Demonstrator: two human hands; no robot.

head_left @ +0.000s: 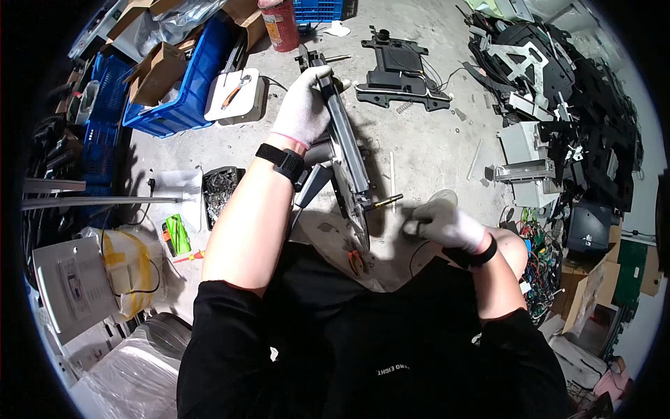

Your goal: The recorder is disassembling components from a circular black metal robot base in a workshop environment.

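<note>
My left hand [307, 105], in a white knit glove, is closed around the upper end of a long grey and black machine part [342, 133]. The part stands tilted on its narrow side in front of me. From its lower end sticks a dark rod with brass-coloured bands [384, 202]. My right hand [443, 225], also gloved, is apart from the part, to the right of the rod. Its fingers are curled together; what they hold, if anything, is hidden. A round translucent piece [447, 196] shows just beyond it. Orange-handled pliers [356, 262] lie on the floor near me.
A black frame assembly [401, 70] with wires lies on the floor ahead. Dismantled black parts [558, 77] are heaped at right, above tangled wires [541, 272]. At left are a blue crate [167, 124], a white box [241, 105] with a tool on it, and a red canister [280, 28].
</note>
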